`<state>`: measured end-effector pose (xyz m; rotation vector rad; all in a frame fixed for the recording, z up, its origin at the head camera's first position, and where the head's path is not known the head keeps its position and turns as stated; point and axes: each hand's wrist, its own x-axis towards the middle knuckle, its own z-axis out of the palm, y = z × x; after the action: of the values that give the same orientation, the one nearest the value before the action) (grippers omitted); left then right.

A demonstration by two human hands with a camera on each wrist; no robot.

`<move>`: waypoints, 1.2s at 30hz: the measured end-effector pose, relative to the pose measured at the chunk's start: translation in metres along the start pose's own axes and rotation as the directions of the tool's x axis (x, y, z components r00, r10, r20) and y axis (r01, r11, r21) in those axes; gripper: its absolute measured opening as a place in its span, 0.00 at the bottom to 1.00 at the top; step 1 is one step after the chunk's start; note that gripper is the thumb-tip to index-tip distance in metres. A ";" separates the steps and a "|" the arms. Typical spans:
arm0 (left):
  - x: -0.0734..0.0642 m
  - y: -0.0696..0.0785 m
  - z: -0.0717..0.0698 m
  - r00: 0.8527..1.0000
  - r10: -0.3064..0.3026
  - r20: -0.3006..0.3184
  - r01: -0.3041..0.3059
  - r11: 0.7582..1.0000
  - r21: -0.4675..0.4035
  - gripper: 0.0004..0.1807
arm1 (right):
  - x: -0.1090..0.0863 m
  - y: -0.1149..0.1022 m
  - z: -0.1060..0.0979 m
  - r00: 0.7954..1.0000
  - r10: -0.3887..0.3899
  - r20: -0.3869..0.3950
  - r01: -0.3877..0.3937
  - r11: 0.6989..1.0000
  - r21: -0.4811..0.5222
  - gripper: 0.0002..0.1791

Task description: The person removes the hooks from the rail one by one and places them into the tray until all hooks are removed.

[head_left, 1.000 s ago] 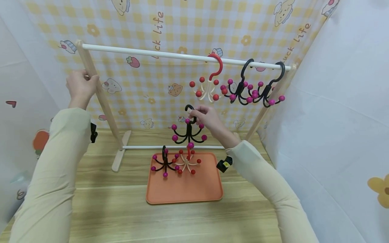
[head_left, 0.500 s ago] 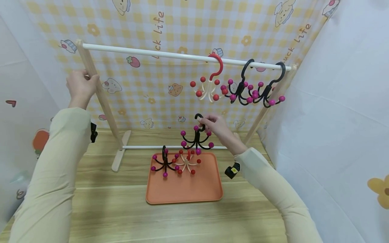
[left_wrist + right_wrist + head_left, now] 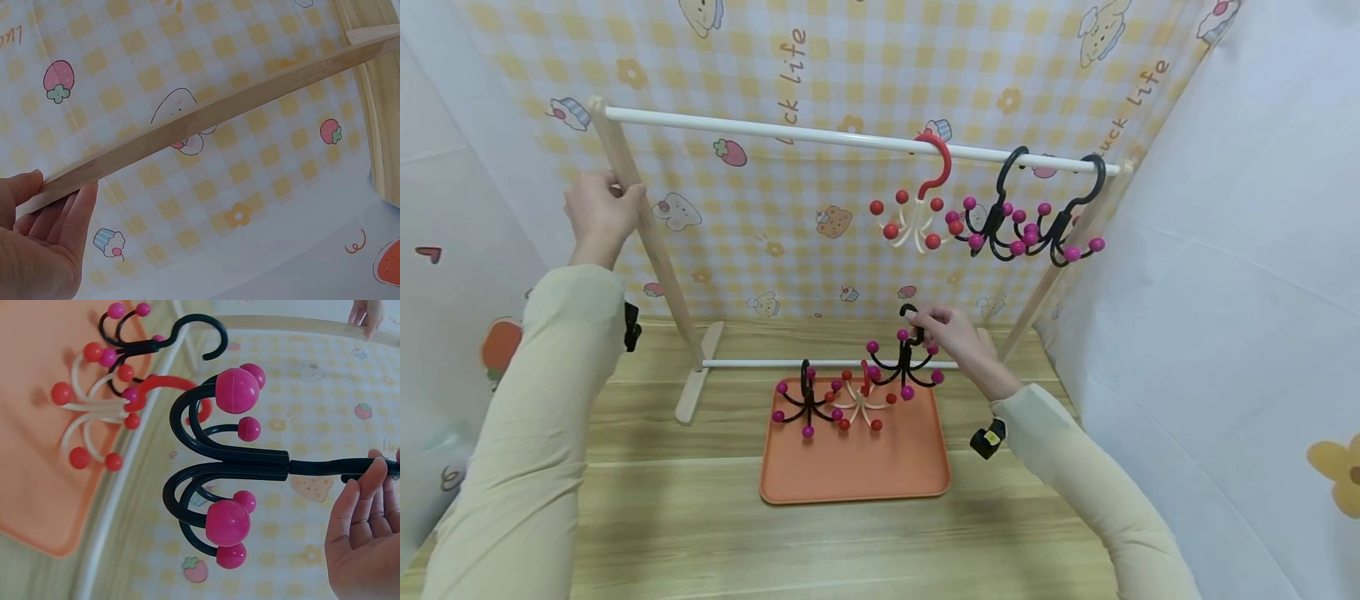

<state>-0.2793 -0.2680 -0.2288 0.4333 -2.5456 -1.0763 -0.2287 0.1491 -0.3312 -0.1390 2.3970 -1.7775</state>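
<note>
Now | black hanger [image 3: 906, 356] pinched by right hand [image 3: 953, 335] near far right corner of tray [image 3: 857, 467] | post [image 3: 658, 262] held by left hand [image 3: 601, 212] | carry step, seemingly; steady pinch needed

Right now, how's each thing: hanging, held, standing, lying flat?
Rack: upright
Left hand: gripping the rack's left post
Right hand: pinching the held hanger
Held hanger: in the air, hook up
Tray: flat on the table
Red-hooked hanger on the bar: hanging
Two black hangers on the bar: hanging
Black hanger on the tray: standing, hook up
Red-hooked hanger on the tray: standing, hook up
</note>
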 end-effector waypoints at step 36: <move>-0.004 0.004 -0.001 1.000 -0.001 -0.003 0.001 1.000 0.006 0.25 | -0.006 0.099 0.008 0.992 0.129 0.000 -0.129 0.990 0.064 0.15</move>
<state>-0.2759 -0.2643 -0.2258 0.4374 -2.5470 -1.0681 -0.2197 0.1717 -0.4275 0.0273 2.2918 -1.7949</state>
